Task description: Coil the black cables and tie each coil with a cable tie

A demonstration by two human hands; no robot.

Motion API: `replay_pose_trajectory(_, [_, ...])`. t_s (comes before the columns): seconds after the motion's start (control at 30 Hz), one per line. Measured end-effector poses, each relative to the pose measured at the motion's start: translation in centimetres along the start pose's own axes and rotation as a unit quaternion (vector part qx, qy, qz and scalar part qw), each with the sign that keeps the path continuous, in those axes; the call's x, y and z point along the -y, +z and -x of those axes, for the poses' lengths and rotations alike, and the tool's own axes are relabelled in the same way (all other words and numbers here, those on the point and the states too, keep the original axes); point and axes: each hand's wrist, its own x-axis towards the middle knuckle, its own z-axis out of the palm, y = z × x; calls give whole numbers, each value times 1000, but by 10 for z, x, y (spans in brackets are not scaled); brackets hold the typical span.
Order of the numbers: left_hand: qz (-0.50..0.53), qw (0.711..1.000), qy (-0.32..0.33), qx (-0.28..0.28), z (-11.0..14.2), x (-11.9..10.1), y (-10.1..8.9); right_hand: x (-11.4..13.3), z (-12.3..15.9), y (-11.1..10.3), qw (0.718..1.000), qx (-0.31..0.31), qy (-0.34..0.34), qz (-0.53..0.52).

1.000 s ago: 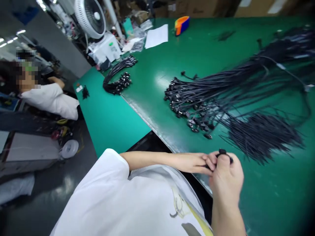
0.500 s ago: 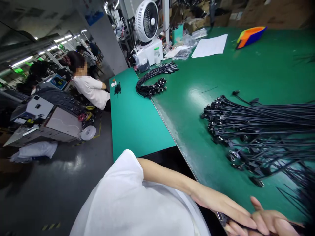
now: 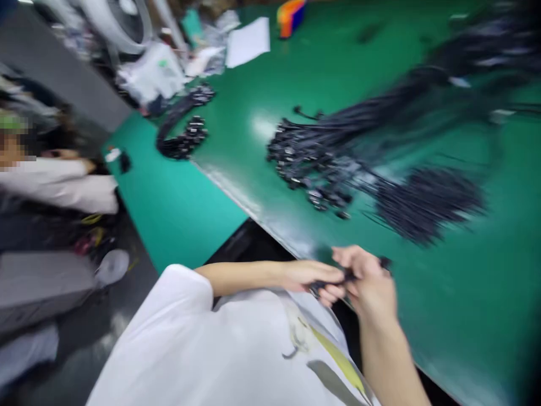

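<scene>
My left hand (image 3: 315, 275) is closed around a short black cable (image 3: 349, 276). One dark end of it pokes out below my fingers, its connector blurred. My right hand (image 3: 372, 276) grips the same cable just to the right, and a black tip shows past its knuckles. Both hands are close together over the front edge of the green table (image 3: 477, 293). Beyond them lies a large bundle of black cables (image 3: 338, 132) with metal-tipped plugs at its left end. A heap of thin black cable ends (image 3: 431, 203) rests nearer to my right hand.
A smaller curved cable bundle (image 3: 173, 127) lies by the joint with a lighter green side table (image 3: 169, 203). At the back are a white sheet (image 3: 248, 42), an orange-and-blue object (image 3: 291, 18) and a fan (image 3: 122, 22). A person in a white shirt (image 3: 63, 183) sits at left.
The view swung left and then back. Both hands keep hold of the cable; compared with one second ago, more of it shows between them and my right fingers have shifted.
</scene>
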Motion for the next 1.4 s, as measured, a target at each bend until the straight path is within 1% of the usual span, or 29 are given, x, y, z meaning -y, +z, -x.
replay_pose_trajectory(0.03, [-16, 1000, 6, -11, 3, -1, 2, 1, 3, -1, 999, 34, -4, 9])
replay_pose_trajectory(0.07, [-43, 999, 2, -10, 5, -2, 2, 1, 5, -3, 998, 52, -10, 13])
replay_pose_trajectory(0.1, [-71, 997, 13, -16, 5, -4, 1, 0, 7, -6, 997, 71, -11, 15])
replay_pose_trajectory(0.17, [-164, 986, 23, -27, 4, -10, -1, -1, 12, -12, 995, 102, -11, 11])
replay_pose_trajectory(0.2, [-231, 972, 24, -34, 2, -13, -2, -2, 15, -15, 993, 117, -5, 7])
replay_pose_trajectory(0.27, [-361, 931, 29, -46, -3, -16, -2, -4, 18, -18, 992, 125, 12, 10])
replay_pose_trajectory(0.3, [-400, 914, 35, -56, -5, -16, -1, -6, 19, -21, 993, 117, 19, 16])
replay_pose_trajectory(0.33, [-412, 908, 41, -67, -7, -14, 0, -7, 19, -24, 994, 104, 21, 22])
replay_pose_trajectory(0.37, [-398, 913, 46, -81, -9, -12, 2, -9, 18, -29, 995, 94, 18, 28])
replay_pose_trajectory(0.4, [-365, 925, 50, -95, -11, -8, 3, -10, 16, -35, 995, 92, 11, 29])
replay_pose_trajectory(0.47, [-279, 950, 66, -122, -14, -3, 6, -11, 5, -53, 994, 105, -3, 27])
replay_pose_trajectory(0.5, [-238, 958, 84, -138, -16, -2, 6, -12, -4, -65, 995, 96, -8, 41])
replay_pose_trajectory(0.53, [-205, 961, 105, -153, -17, -3, 7, -12, -14, -76, 995, 65, -16, 75])
replay_pose_trajectory(0.57, [-180, 960, 130, -169, -18, -4, 8, -12, -26, -87, 991, 15, -28, 133])
replay_pose_trajectory(0.6, [-161, 958, 152, -182, -19, -7, 8, -12, -38, -96, 976, -41, -41, 210])
replay_pose_trajectory(0.63, [-150, 956, 167, -191, -19, -10, 9, -12, -51, -102, 949, -88, -51, 299])
replay_pose_trajectory(0.67, [-146, 954, 175, -195, -18, -13, 9, -13, -62, -106, 914, -115, -56, 385])
replay_pose_trajectory(0.7, [-146, 954, 176, -196, -17, -15, 10, -14, -72, -108, 881, -122, -55, 455])
replay_pose_trajectory(0.73, [-148, 954, 174, -195, -16, -16, 10, -15, -80, -107, 854, -116, -51, 504])
replay_pose_trajectory(0.77, [-149, 954, 172, -194, -15, -17, 10, -17, -85, -105, 837, -108, -45, 534])
replay_pose_trajectory(0.8, [-149, 954, 170, -194, -14, -18, 10, -20, -88, -102, 828, -106, -43, 549])
replay_pose_trajectory(0.83, [-148, 954, 171, -195, -13, -18, 9, -22, -89, -99, 825, -108, -43, 553])
replay_pose_trajectory(0.93, [-149, 951, 180, -203, -11, -20, 7, -29, -83, -95, 822, -121, -50, 555])
replay_pose_trajectory(1.03, [-160, 949, 185, -200, -11, -23, 5, -32, -79, -95, 829, -123, -43, 544])
replay_pose_trajectory(1.17, [-172, 948, 198, -182, -10, -28, 8, -24, -77, -94, 844, -117, -18, 523])
replay_pose_trajectory(1.27, [-170, 947, 204, -180, -7, -31, 10, -14, -62, -91, 856, -104, -14, 506])
replay_pose_trajectory(1.3, [-169, 949, 201, -177, -6, -32, 10, -12, -54, -89, 866, -87, -13, 492])
replay_pose_trajectory(1.33, [-168, 952, 193, -171, -5, -33, 9, -9, -44, -85, 886, -60, -11, 460])
replay_pose_trajectory(1.4, [-168, 959, 173, -148, -5, -33, 7, -7, -22, -75, 935, 27, -11, 354])
